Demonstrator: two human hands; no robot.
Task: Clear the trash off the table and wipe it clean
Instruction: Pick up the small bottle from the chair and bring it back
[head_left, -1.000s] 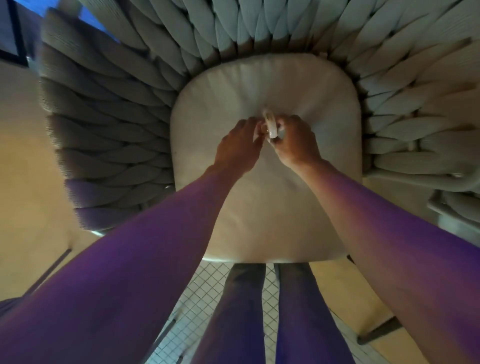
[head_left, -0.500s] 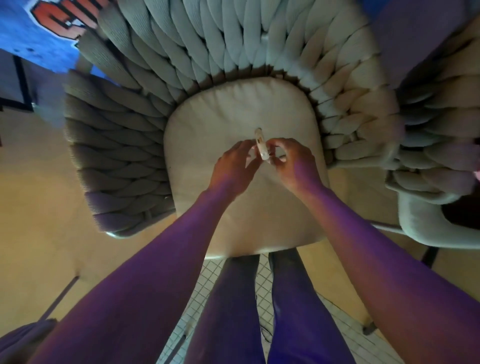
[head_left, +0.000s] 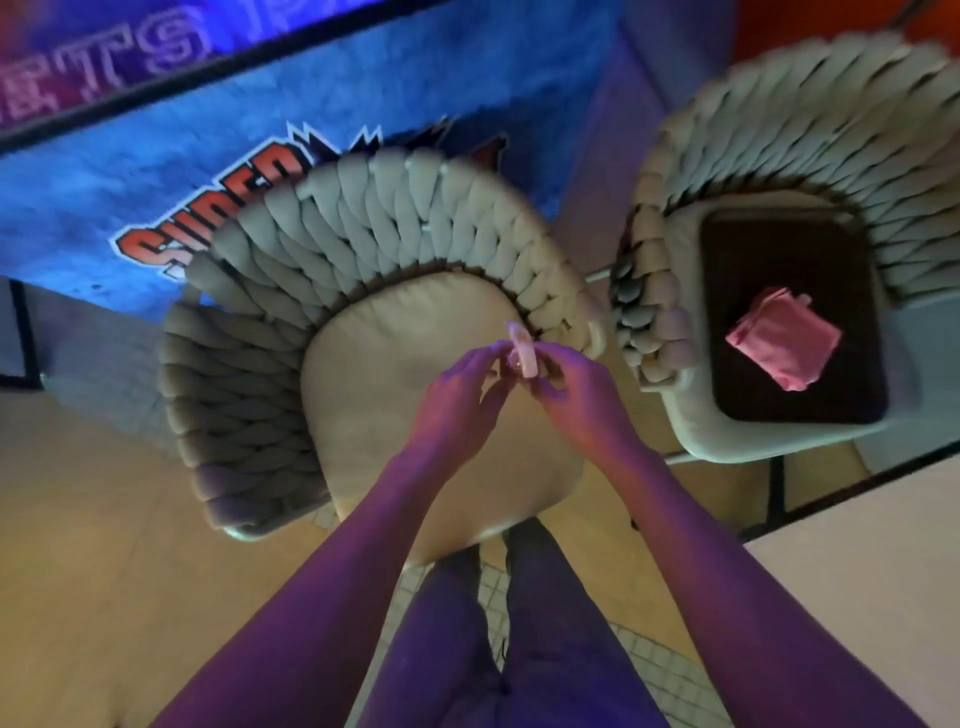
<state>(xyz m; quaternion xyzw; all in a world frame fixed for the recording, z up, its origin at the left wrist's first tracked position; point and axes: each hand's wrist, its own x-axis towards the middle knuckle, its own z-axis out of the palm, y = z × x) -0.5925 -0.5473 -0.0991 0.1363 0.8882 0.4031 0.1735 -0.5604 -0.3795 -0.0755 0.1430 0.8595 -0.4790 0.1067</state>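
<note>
2 hands, left hand (head_left: 457, 400) and right hand (head_left: 576, 395), raised over chair seat (head_left: 395, 415), fingers curled, pinching small pale wrapper (head_left: 523, 349) together; pink cloth (head_left: 783, 340) on neighbouring tray (head_left: 753, 249).

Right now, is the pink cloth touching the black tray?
Touching. The head view shows the pink cloth lying flat on the black tray on the chair seat.

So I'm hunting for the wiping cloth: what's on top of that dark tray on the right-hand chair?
A folded pink cloth lies on the dark tray. Nothing else shows on the tray; whatever is beneath the cloth is covered.
</note>
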